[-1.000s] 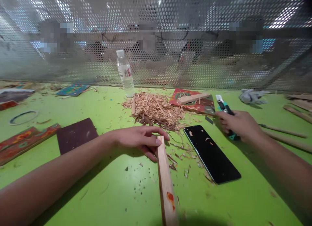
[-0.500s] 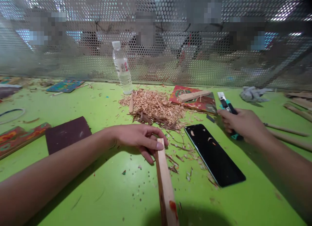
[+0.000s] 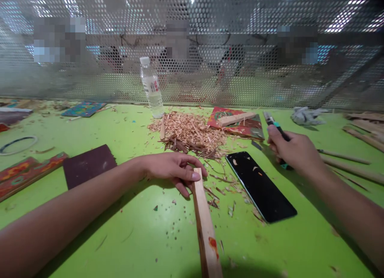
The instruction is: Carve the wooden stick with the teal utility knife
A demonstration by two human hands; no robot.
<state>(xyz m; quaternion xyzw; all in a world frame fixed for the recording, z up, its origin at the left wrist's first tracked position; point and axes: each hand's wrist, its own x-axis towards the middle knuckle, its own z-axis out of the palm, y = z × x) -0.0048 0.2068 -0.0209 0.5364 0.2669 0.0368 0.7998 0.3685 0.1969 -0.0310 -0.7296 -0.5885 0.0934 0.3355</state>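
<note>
My left hand [image 3: 174, 170] is closed around the far end of a pale wooden strip [image 3: 206, 218], thumb on top and fingers along the side. The strip runs toward me past the bottom edge and has a reddish-brown stain near its lower part. Off to the right, my right hand [image 3: 294, 148] grips a black and teal utility knife [image 3: 274, 124], its pale tip pointing away and slightly left. The fist covers most of the knife's handle. Between the hands lies a black smartphone [image 3: 264, 190] with a few shavings on its screen.
A heap of wood shavings [image 3: 189, 132] lies ahead, with a water bottle [image 3: 152, 90] behind it. Sandpaper [image 3: 90, 166] and painted wood pieces [image 3: 33, 174] are left. Right are crumpled paper [image 3: 307, 116] and thin sticks [image 3: 351, 168]. A perforated metal screen [image 3: 195, 82] closes the back.
My right hand has turned the knife a little and shifted slightly left. The left hand keeps its hold on the strip. The whole view has tilted slightly.
</note>
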